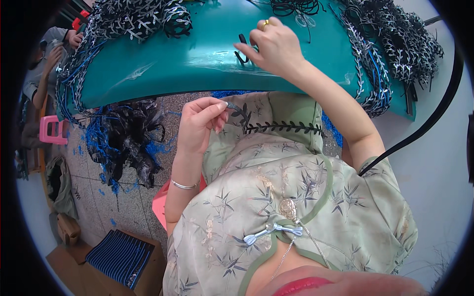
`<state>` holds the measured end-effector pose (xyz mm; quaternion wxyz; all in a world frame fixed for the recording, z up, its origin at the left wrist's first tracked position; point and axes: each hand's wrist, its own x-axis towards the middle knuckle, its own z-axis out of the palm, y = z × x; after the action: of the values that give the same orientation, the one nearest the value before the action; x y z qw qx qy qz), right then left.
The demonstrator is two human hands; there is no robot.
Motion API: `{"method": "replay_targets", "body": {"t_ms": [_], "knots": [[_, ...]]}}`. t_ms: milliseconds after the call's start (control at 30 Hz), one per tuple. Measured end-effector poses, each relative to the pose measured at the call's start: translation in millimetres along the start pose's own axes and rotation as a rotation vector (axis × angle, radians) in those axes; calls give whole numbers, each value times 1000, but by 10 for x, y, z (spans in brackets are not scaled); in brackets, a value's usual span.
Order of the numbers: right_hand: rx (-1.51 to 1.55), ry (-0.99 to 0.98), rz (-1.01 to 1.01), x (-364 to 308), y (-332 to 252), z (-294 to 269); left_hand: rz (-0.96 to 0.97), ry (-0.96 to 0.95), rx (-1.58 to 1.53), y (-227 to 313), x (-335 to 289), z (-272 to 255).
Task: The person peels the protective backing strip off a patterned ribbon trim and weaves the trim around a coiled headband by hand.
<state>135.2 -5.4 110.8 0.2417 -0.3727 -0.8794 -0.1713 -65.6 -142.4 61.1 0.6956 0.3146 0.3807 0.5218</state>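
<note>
At the far left, a co-worker [42, 74] in a grey top sits beyond the counter's end, both hands raised near the edge. Below that person stands a pink stool [53, 129] on the speckled floor [86, 170]. Toward the lower left, a blue-and-black striped bundle [118, 256] lies in an open cardboard box [153, 269]. Above it, crumpled black plastic [140, 143] rests on the floor among tangled blue threads. A heap of silver-leafed black trim [136, 19] covers the left end of the green counter [197, 74], its strands hanging over the side.

Next comes the left hand [203, 116], raised in front of the counter, thumb and forefinger pinching one end of the black leaf trim [284, 127]. From there the trim runs rightward across the person's lap, over pale green cloth. On the counter, a small black item [242, 55] is close to the right hand [276, 44], which is over the surface with fingers curled and thumb extended; whether it grips the item I cannot tell. Farther right, a second heap of silver-leafed trim [405, 47] droops over the counter's end, near a thick black cable [447, 96].
</note>
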Motion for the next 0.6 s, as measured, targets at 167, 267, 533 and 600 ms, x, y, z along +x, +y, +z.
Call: {"method": "replay_targets", "body": {"t_ms": [167, 267, 533, 600], "knots": [[77, -271, 141, -160, -6, 159, -8, -14, -4, -6, 39, 27], [411, -302, 265, -210, -22, -110, 1, 15, 21, 16, 28, 42], [1401, -15, 502, -849, -487, -494, 110, 17, 128, 14, 72, 98], [1535, -32, 510, -909, -533, -506, 130, 8, 150, 24, 78, 114]]}}
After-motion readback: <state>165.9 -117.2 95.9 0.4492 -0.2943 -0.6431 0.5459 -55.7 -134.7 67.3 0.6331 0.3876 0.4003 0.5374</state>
